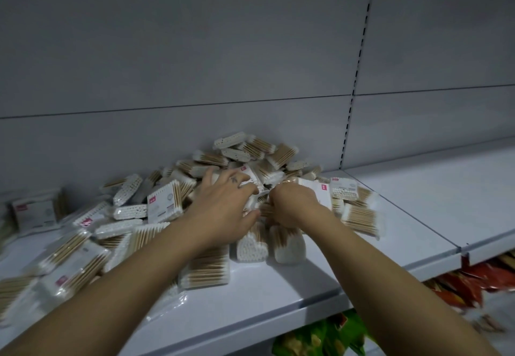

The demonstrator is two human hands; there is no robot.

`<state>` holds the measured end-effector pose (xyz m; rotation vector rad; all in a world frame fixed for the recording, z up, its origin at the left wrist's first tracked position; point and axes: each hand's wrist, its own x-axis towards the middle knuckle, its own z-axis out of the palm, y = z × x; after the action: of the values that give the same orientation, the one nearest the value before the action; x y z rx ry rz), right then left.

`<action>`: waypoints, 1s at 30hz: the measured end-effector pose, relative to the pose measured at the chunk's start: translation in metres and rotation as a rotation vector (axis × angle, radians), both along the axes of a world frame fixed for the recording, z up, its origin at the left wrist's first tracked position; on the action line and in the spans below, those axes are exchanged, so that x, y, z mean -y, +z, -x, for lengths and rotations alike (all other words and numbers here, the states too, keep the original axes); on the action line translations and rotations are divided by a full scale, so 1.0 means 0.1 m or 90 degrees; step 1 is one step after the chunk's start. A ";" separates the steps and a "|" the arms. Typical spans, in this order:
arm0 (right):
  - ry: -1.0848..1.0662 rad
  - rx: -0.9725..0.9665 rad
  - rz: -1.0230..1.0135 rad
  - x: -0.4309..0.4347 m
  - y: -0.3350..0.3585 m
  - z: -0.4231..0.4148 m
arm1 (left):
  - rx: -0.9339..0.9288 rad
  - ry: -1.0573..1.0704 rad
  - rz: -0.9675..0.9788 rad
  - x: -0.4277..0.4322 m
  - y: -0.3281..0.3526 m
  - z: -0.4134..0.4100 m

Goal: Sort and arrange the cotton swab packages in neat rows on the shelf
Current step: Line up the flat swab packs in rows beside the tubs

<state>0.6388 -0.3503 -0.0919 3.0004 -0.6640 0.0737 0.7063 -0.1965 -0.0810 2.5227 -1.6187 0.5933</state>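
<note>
My left hand [223, 210] lies spread across flat, crinkly clear cotton swab packages [164, 202] heaped on the smooth white shelf [278, 286]; my right hand [292, 205] curls in, its grip hidden.

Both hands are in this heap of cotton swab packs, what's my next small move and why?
Probably lift the pack your right hand seems to grip and stand it on the bare shelf to the right, starting a row: the heap lies jumbled, and that stretch has room.

Glossy clear-plastic swab packages [164, 203], smooth matt painted-metal shelf [278, 286]
</note>
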 end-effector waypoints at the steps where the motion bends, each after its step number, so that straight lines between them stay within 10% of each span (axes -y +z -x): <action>1: -0.001 0.010 0.000 0.01 0.01 0.01 | -0.007 0.004 0.002 -0.02 0.00 0.00; 19: 0.196 0.410 -0.875 -0.38 0.44 0.26 | -0.320 -0.065 0.277 -0.67 0.31 -0.07; 30: 0.374 0.382 -0.924 -2.00 0.18 -0.40 | -0.434 0.133 0.519 -2.14 0.24 -0.11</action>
<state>0.6790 -0.1503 -0.0742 4.4862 0.5291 0.9024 0.7169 0.0170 -0.0566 1.9404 -0.6798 0.2613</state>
